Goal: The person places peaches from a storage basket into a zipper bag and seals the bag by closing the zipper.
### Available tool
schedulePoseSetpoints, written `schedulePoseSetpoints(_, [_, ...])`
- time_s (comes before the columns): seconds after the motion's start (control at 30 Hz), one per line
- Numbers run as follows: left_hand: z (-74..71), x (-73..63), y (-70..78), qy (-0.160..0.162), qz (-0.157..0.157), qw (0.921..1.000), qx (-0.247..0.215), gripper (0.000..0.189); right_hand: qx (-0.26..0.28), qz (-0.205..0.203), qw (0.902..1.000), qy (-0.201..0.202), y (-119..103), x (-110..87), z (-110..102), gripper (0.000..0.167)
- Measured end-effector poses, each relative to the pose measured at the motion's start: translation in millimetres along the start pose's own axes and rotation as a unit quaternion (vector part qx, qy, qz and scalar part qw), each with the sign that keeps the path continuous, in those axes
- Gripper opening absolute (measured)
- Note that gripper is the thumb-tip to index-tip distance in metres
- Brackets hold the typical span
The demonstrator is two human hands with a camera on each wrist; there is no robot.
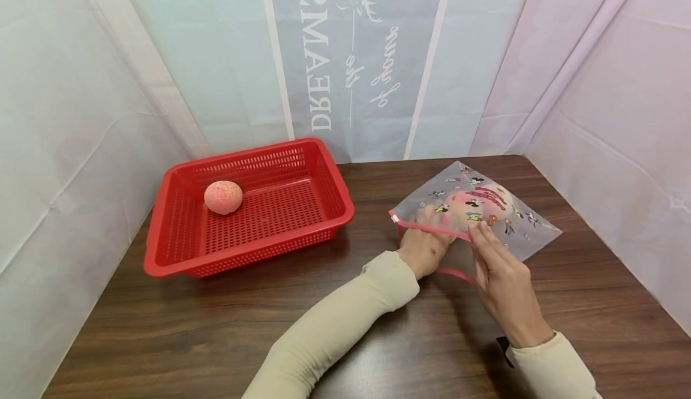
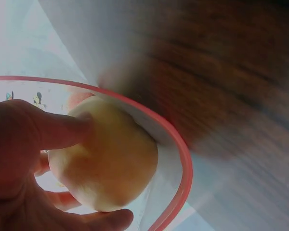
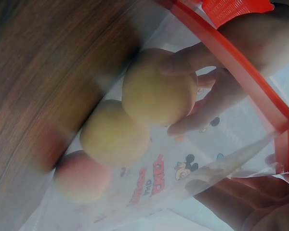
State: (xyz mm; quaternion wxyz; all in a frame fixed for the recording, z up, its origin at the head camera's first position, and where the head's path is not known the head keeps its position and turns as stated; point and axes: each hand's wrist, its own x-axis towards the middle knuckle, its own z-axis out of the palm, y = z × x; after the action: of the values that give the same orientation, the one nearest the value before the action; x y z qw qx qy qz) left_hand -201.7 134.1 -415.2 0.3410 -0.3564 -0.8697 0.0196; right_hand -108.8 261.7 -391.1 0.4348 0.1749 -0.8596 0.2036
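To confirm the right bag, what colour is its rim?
The rim is red, clearest in the right wrist view.

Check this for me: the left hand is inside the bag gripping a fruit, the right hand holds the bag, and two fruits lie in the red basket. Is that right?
Not quite: the head view shows one fruit in the red basket, not two. The rest holds: the left hand is inside the bag gripping another fruit, and the right hand holds the bag.

Three fruits [image 3: 114, 137] inside a printed bag [image 3: 149, 187]
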Motion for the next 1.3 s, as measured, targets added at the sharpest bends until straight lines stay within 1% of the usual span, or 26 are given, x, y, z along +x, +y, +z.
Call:
schedulePoseSetpoints(0.1, [2.2,-1.8,-1.3,0.01,-0.01,0.9996,-0.026,0.025,-0.006,-0.009,0.9999,-0.002,1,-0.3,1,0.034])
schedulePoseSetpoints(0.17, [2.6,-2.9,-1.8,0.008,-0.003,0.9994,-0.033,0.024,-0.006,-0.007,0.9999,-0.004,1,-0.3,1,0.037])
schedulePoseSetpoints(0.27, [0.9,-4.4,-1.9,-0.004,0.008,0.9995,-0.031,0.023,-0.001,-0.001,1.0,0.002,2,0.0,2,0.041])
schedulePoseSetpoints(0.3, [-0.4,-5.1,-2.0,-0.01,0.008,0.9993,-0.035,0.023,0.0,-0.002,1.0,0.004,2,0.2,2,0.041])
schedulePoseSetpoints(0.33, [-2.0,-5.6,-2.4,-0.02,0.008,0.999,-0.038,0.024,0.002,-0.003,1.0,0.006,2,0.9,3,0.036])
schedulePoseSetpoints(0.37, [-3.9,-6.1,-3.0,-0.032,0.009,0.9986,-0.042,0.026,0.002,-0.006,0.9999,0.009,2,1.7,3,0.032])
schedulePoseSetpoints(0.4, [-6.1,-6.4,-3.5,-0.046,0.004,0.9975,-0.053,0.027,0.002,-0.005,0.9999,0.01,2,2.4,3,0.03])
schedulePoseSetpoints(0.5, [-13.1,-8.8,-5.4,-0.089,-0.008,0.9921,-0.088,0.032,-0.001,-0.002,1.0,0.009,3,3.5,3,0.03])
schedulePoseSetpoints(0.53, [-15.3,-10.0,-6.0,-0.102,-0.006,0.9904,-0.093,0.035,-0.003,0.002,1.0,0.006,3,3.5,2,0.032])
schedulePoseSetpoints(0.57, [-17.8,-12.0,-6.8,-0.113,-0.001,0.989,-0.095,0.036,-0.004,0.004,1.0,0.006,4,3.4,2,0.034])
schedulePoseSetpoints(0.63, [-21.8,-17.1,-8.5,-0.123,0.01,0.9881,-0.092,0.04,-0.006,0.005,0.9999,0.007,5,2.4,2,0.037])
schedulePoseSetpoints(0.7, [-25.0,-23.1,-10.8,-0.121,0.024,0.9884,-0.089,0.044,-0.01,0.0,0.9999,0.007,5,1.6,2,0.044])
schedulePoseSetpoints(0.77, [-28.1,-28.9,-14.0,-0.121,0.038,0.9879,-0.089,0.043,-0.01,-0.007,0.9999,0.01,6,1.1,2,0.049])
schedulePoseSetpoints(0.93, [-35.1,-40.0,-24.0,-0.131,0.049,0.9836,-0.114,0.047,-0.01,-0.008,0.9999,0.001,7,0.4,2,0.053])
schedulePoseSetpoints(1.07, [-39.3,-51.2,-33.4,-0.138,0.063,0.9803,-0.126,0.059,-0.011,-0.005,0.9999,-0.003,7,-0.5,2,0.051])
schedulePoseSetpoints(1.2, [-43.6,-65.0,-42.1,-0.167,0.07,0.9727,-0.145,0.068,-0.009,0.0,0.9999,0.005,7,-1.7,3,0.051])
schedulePoseSetpoints(1.3, [-46.6,-73.7,-47.7,-0.192,0.065,0.9671,-0.154,0.069,-0.01,0.003,0.9999,0.002,6,-2.7,2,0.054])
